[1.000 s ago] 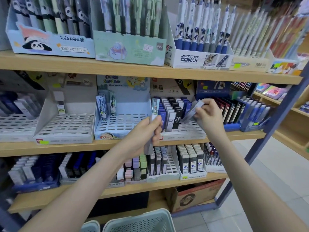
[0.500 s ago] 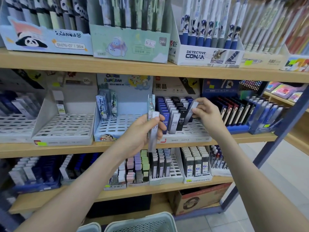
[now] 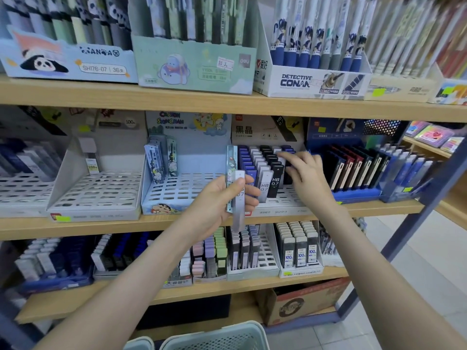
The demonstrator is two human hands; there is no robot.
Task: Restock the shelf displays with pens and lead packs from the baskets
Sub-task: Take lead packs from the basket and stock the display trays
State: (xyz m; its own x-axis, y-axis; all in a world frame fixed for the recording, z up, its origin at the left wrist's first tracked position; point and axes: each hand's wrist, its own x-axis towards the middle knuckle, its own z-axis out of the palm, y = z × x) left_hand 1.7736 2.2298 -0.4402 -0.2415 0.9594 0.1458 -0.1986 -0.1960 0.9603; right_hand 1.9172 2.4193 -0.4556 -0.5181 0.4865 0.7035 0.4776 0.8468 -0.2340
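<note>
Your left hand (image 3: 217, 202), at centre frame, grips two lead packs. The patterned pack (image 3: 232, 160) and the grey pack (image 3: 239, 215) both stand upright, long axes vertical. The grey one sits in front and lower. Your thumb and fingers cover their middles, and the grey pack's print is too blurred to read.

Your right hand (image 3: 307, 178), just right of centre, reaches into the HB tray (image 3: 278, 210) on the middle shelf (image 3: 101, 227). Its fingers (image 3: 286, 155) lie across the back rows of tray packs (image 3: 264, 183), which stand on end, tilted back. The hand hides what is beneath it, so I cannot tell whether it pinches a pack.

The baskets (image 3: 217, 334) are cut off at the bottom edge. The upper right of the frame is blurred.
</note>
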